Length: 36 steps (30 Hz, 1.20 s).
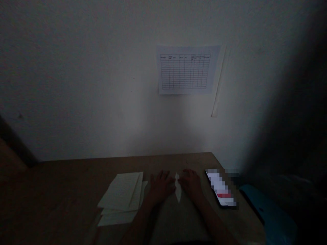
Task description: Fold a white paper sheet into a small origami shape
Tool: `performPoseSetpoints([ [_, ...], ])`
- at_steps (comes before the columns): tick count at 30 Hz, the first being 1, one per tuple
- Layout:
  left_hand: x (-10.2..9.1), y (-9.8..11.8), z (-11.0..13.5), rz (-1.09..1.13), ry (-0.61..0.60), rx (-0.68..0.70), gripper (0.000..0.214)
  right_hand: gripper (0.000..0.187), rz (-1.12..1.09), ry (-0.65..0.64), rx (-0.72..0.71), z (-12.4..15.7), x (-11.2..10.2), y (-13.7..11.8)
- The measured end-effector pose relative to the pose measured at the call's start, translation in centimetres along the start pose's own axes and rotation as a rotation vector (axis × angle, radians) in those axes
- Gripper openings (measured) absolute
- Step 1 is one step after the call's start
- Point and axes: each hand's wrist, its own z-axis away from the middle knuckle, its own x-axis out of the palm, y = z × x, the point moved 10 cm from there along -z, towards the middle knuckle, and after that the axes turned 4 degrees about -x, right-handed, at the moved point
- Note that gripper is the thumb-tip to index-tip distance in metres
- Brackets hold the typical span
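Observation:
A narrow piece of folded white paper (178, 194), pointed at both ends, lies on the table between my hands. From the left, my left hand (161, 185) reaches it, its thumb and fingertips gripping the paper's edge. My right hand (191, 183) holds the opposite edge with curled fingers. Dim light makes the exact finger contact hard to see. Left of my left hand is a loose stack of white paper sheets (122, 192), some with faint writing.
On the right of the brown table (76, 190) lies a phone (221, 189) with a lit, blurred screen. A blue chair (270, 211) stands beyond the right edge. Behind, a printed table sheet (187, 69) hangs on the pale wall (89, 85).

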Motion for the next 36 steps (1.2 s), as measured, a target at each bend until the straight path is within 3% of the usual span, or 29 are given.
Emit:
performPoseSetpoints([
  [6, -0.6, 0.7, -0.8, 0.003, 0.113, -0.012, 0.032, 0.014, 0.094, -0.016, -0.016, -0.4, 0.5, 0.1],
  [13, -1.1, 0.8, -1.8, 0.067, 0.125, -0.032, 0.027, 0.023, 0.126, -0.073, -0.049, -0.3, 1.0, -0.2],
  [19, -0.9, 0.2, -1.7, 0.145, 0.049, 0.016, 0.035, 0.032, 0.092, -0.187, -0.052, 0.2, 1.3, -0.2],
  [25, -0.7, -0.2, -1.6, 0.185, -0.006, 0.034, 0.045, 0.056, 0.064, -0.314, -0.032, 0.9, 1.6, -0.2],
  [36, 0.5, -0.5, -1.5, 0.177, -0.121, 0.083, 0.068, 0.082, -0.007, -0.382, -0.088, 1.8, 1.4, -1.3],
])
